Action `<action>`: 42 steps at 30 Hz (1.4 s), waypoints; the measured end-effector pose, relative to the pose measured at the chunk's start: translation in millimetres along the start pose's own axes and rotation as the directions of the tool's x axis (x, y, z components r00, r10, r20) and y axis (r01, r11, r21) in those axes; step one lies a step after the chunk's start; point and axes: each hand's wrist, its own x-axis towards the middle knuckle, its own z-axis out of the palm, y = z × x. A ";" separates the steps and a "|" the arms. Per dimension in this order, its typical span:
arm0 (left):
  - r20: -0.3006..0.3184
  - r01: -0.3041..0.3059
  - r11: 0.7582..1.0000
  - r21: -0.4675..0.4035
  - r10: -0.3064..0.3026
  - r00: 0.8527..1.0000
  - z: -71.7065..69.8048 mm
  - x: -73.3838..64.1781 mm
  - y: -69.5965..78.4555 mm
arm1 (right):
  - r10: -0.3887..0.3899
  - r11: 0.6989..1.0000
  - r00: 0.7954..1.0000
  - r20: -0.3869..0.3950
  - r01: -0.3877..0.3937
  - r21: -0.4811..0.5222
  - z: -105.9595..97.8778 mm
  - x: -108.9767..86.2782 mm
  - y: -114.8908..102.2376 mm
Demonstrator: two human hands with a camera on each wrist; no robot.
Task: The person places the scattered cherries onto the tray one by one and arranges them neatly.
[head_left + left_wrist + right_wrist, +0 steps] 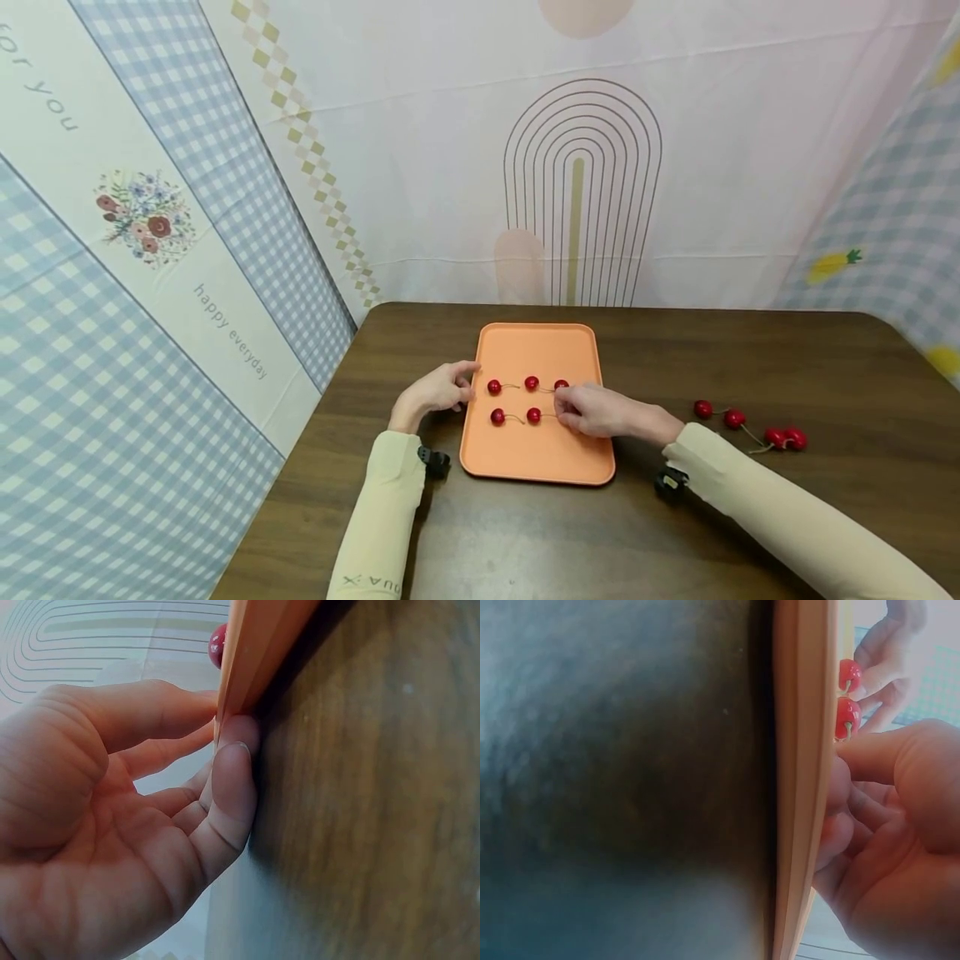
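Note:
Two rows of red cherries with thin stems lie on an orange tray (538, 350). At the tray's left edge my left hand (438, 388) holds the rim between its digits; in the left wrist view, fingertips (232, 780) sit against the rim's outer side. My right hand (592, 410) reaches over the right rim, palm down and fingers bent. Its fingertips are low over the tray, beside a front-row cherry (533, 415) and a back-row cherry (562, 386). In the right wrist view the rim partly covers those fingertips, and I cannot tell whether they pinch a cherry.
More cherries (735, 419) with stems lie on the brown wooden table (667, 350) to the right of the tray, near my right forearm. A patterned cloth (420, 167) hangs behind the table, and checked cloth (97, 333) hangs at the left.

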 end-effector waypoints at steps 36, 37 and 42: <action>-0.003 0.011 1.000 0.012 -0.011 1.000 0.0 3.5 -0.2 | 0.142 0.990 0.974 -0.176 -0.142 0.015 -73.5 -56.6 35.5; -0.002 0.012 1.000 0.011 -0.012 1.000 -0.1 3.9 -0.6 | 0.149 0.989 0.973 -0.176 -0.149 0.016 -75.5 -60.3 39.4; 0.001 0.011 1.000 0.009 -0.011 1.000 -0.1 4.2 -1.5 | 0.186 0.981 0.965 -0.184 -0.194 -0.024 -82.4 -78.4 56.6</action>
